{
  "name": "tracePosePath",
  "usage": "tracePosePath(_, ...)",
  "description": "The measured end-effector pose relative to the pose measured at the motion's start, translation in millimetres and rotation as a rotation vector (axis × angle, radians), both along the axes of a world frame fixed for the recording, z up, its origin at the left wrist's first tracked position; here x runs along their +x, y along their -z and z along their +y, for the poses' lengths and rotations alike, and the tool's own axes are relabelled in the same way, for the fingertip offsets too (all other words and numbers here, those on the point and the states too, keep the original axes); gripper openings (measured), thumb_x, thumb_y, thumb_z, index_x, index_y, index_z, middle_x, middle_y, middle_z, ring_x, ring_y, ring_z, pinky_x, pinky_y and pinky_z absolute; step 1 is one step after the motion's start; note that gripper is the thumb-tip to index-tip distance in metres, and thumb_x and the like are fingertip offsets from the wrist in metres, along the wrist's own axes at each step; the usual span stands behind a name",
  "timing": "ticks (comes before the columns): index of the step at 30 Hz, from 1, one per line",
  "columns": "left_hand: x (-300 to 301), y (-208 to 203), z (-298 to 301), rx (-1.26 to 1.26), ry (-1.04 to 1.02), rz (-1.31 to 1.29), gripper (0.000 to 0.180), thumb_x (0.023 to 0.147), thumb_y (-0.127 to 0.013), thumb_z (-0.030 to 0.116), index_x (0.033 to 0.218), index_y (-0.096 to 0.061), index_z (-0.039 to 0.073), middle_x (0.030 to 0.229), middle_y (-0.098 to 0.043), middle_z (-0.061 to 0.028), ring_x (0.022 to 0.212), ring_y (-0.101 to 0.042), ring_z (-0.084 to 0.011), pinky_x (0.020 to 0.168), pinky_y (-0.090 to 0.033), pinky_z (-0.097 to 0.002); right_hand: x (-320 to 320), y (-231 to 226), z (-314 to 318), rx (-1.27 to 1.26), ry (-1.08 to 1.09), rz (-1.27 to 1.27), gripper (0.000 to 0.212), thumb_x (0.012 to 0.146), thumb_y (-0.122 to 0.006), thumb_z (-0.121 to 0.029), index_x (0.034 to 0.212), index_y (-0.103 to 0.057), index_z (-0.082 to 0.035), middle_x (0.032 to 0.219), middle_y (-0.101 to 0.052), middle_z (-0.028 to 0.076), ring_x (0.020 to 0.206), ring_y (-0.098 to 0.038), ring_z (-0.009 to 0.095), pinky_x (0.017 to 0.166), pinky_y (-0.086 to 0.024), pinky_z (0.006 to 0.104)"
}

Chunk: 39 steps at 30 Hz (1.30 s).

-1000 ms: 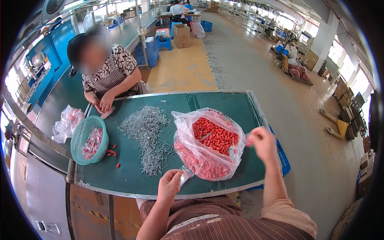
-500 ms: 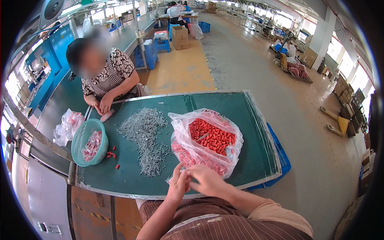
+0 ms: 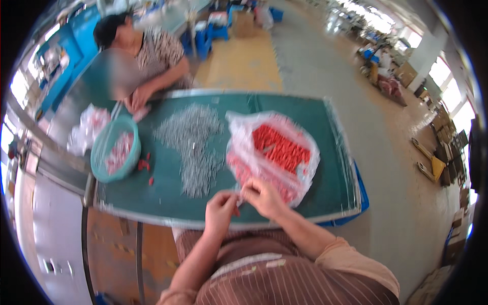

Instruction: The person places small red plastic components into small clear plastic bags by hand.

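Note:
My left hand (image 3: 222, 206) and my right hand (image 3: 262, 197) meet over the near edge of the green table, fingers closed in pinches. Between their fingertips is a small pale thing, too blurred to make out. Just beyond my right hand lies a large, open, clear plastic bag (image 3: 241, 128) full of red plastic plugs (image 3: 282, 148). Left of the bag spreads a heap of grey metal screws (image 3: 195, 152). A few loose red plugs (image 3: 144, 164) lie further left, beside a mint-green basket (image 3: 116, 175) holding small clear packets with red contents.
Across the table's far left corner a co-worker (image 3: 160, 61) leans with both hands at a pinkish packet. A white plastic bag (image 3: 87, 131) sits left of the basket. Under the table's right edge a blue crate (image 3: 362, 190) sticks out. A metal-edged green table (image 3: 310, 109) carries the parts.
The view has tipped, so the table sits higher in the picture. My hands are slightly further apart, still pinching. The co-worker's head has bent down toward their hands.

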<state>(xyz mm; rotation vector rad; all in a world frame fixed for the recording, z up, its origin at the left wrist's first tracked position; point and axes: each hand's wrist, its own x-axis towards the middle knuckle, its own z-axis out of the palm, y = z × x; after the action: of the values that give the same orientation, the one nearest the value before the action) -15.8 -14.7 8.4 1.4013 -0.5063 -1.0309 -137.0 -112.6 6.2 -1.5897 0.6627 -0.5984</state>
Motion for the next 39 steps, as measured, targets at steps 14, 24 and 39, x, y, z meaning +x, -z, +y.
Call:
tracePosePath(14,5.9,5.8,8.7,-0.113,-0.035,0.29,0.014,0.09,-0.063,0.015,0.089,-0.061,0.001,0.074,-0.058,-0.0018,0.054,-0.046,-0.0058,0.049,-0.04,-0.0219,7.1,-5.1,-0.1,0.327,-0.067,-0.095,0.011,0.089,-0.065,-0.012,0.091,-0.061,-0.001,0.081,-0.062,0.001,0.073,-0.054,0.007,0.065,-0.043,0.0212)
tracePosePath(24,15.7,-1.5,8.9,0.001,0.013,0.034,0.012,0.087,-0.066,0.013,0.089,-0.065,0.001,0.073,-0.06,0.0012,0.059,-0.049,-0.0045,0.053,-0.039,-0.0192,12.6,-4.3,-7.5,0.33,-0.142,-0.143,0.013,0.089,-0.066,-0.015,0.089,-0.059,-0.004,0.087,-0.06,0.002,0.068,-0.049,0.003,0.055,-0.037,0.0164)
tracePosePath(39,23.5,0.6,14.8,0.089,0.007,0.102,0.01,0.083,-0.068,0.011,0.085,-0.067,0.002,0.076,-0.063,-0.0004,0.064,-0.053,-0.0062,0.058,-0.043,-0.0202,11.6,-7.8,-13.0,0.316,-0.168,0.023,0.025,0.083,-0.067,-0.005,0.107,-0.058,-0.002,0.091,-0.061,0.003,0.083,-0.058,0.01,0.071,-0.048,0.0243)
